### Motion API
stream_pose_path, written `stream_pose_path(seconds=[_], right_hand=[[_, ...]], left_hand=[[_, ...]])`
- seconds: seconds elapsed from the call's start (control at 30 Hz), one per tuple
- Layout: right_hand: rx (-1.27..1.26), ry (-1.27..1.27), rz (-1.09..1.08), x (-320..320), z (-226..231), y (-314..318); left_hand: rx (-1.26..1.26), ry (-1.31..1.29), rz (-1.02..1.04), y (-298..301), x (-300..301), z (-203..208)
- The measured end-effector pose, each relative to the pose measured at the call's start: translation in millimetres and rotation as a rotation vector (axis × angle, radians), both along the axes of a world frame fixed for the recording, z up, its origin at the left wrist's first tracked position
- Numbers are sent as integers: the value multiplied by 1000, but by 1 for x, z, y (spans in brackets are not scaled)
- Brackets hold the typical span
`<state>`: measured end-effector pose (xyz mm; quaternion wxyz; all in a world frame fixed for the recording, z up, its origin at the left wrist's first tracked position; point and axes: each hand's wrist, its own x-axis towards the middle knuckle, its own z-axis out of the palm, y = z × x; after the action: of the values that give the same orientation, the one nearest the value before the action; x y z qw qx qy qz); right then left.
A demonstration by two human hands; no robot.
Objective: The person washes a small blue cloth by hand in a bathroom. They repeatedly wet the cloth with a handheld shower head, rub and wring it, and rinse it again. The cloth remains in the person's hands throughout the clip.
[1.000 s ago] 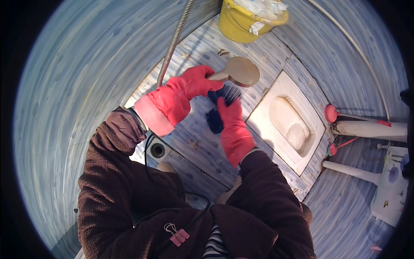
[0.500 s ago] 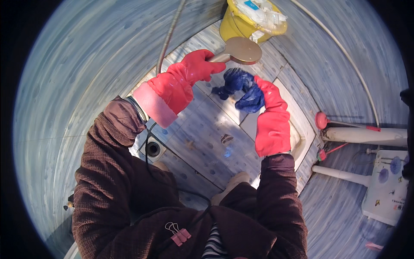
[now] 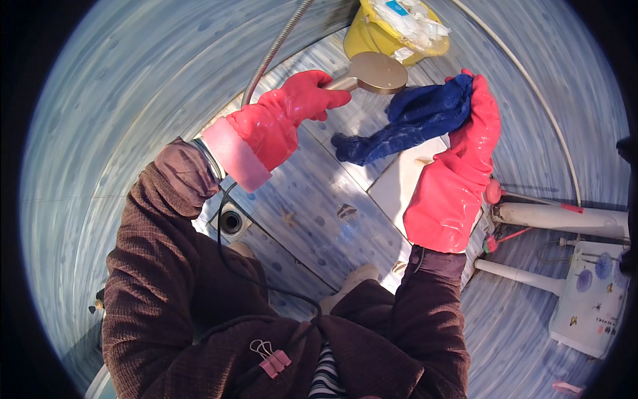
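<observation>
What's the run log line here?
left hand: holds shower head | right hand: grips blue cloth | yellow bucket: beyond shower head

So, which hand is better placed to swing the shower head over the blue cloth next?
Left, I'd say: the left hand has its grip on the shower head, which appears close to the blue cloth in this view. The right hand holds the cloth, so it seems less free.

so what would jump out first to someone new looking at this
Probably the bright pink gloves: the left hand grips a showerhead at upper centre, and the right hand holds a dark blue cloth below-right of it. Then the yellow bucket at the top edge, filled with white scraps.
</observation>
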<state>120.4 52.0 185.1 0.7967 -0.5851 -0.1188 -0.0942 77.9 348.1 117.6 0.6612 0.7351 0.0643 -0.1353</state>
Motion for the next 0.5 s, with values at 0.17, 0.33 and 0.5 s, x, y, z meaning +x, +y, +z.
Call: stream_pose_path(seconds=[0.17,0.33,0.5], right_hand=[[221,346,0,16,-41,-6],[381,524,5,30,-97,-8],[528,554,128,27,-91,-7]], left_hand=[[-107,-24,-39,-13,-5,11],[-203,-29,-63,-22,-12,18],[-284,-98,-44,-26,-20,16]])
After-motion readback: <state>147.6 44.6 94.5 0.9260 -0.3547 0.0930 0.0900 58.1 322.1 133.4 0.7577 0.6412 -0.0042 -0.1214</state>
